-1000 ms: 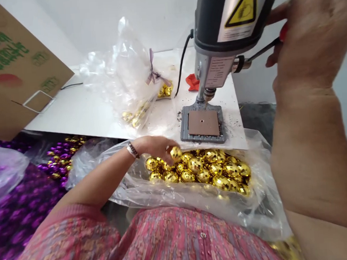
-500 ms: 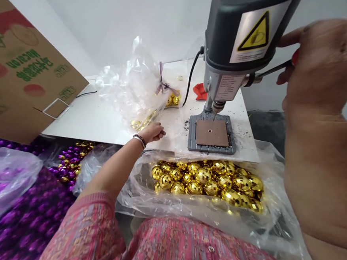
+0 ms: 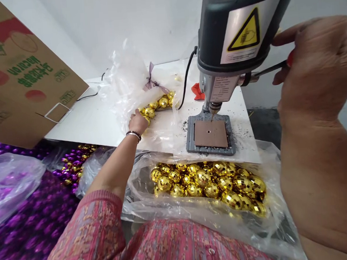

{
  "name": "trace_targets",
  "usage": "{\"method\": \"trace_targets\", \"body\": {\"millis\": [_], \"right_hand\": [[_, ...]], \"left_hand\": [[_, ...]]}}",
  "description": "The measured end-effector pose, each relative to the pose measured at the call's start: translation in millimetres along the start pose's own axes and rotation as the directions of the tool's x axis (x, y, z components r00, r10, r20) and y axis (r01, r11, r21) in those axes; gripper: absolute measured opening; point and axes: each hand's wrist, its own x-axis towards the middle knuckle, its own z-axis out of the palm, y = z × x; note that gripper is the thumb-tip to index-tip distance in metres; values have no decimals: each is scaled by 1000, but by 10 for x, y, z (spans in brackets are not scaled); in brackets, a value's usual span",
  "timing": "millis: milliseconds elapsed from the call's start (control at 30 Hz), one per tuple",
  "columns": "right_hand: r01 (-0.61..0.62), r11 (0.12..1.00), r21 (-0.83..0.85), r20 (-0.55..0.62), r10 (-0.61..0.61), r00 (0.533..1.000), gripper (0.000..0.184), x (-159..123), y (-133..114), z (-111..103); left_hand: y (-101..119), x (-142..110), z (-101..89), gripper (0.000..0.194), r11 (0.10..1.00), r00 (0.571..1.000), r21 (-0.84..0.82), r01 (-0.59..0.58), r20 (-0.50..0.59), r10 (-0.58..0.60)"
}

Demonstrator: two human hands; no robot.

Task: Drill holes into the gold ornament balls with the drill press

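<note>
My left hand (image 3: 139, 122) is at the mouth of a clear plastic bag (image 3: 119, 82), its fingers curled against a faceted gold ball (image 3: 147, 120); the fingertips are partly hidden. More gold balls (image 3: 163, 102) lie in a row inside this bag. My right hand (image 3: 317, 64) is closed around the lever (image 3: 272, 68) of a small bench drill press (image 3: 244, 34), and a bit of red knob shows between its fingers. Below the drill bit (image 3: 212, 117), a brown board (image 3: 211, 134) with a small hole rests on the grey base (image 3: 190, 144). No ball is on the board.
In front of the white table (image 3: 75, 127), an open plastic-lined container (image 3: 149, 209) holds many gold balls (image 3: 202, 177). A cardboard box (image 3: 30, 76) and shiny purple balls (image 3: 35, 234) are at the left. A red scrap (image 3: 198, 92) and dark shavings lie around the drill.
My left hand has moved left and away from me, to the gold balls at the bag. More of those balls show now. My right hand stays on the lever.
</note>
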Motion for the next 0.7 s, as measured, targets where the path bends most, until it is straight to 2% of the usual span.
{"method": "trace_targets", "body": {"millis": [100,200,267,333,433,600,667,700], "right_hand": [[8,1000,-9,12,-8,1000,36,-16,-28,-12],[19,1000,-8,10,-19,1000,36,-28,-36,-1],[31,1000,2,-13,-31,999,35,-34,-26,16],[40,999,16,-34,-39,999,35,-38,-14,31],[59,997,40,-35,-57,998,35,-47,-15,28],[20,999,27,40,-21,999,38,-70,-49,-25],[12,999,30,49,-14,999,37,-78,-54,-39],[13,999,33,50,-14,999,37,-79,-54,-41]], "left_hand": [[-57,-8,136,58,993,994,42,109,19,-110],[-98,-66,258,62,995,995,49,89,31,-91],[-109,-127,317,65,997,999,73,-11,53,7],[-95,-196,366,67,981,985,107,-160,75,153],[-9,-292,434,61,921,924,118,-371,143,354],[227,-398,527,50,821,811,140,-554,315,494],[300,-407,544,51,789,779,130,-600,317,540],[329,-405,543,53,794,781,89,-601,277,560]]}}
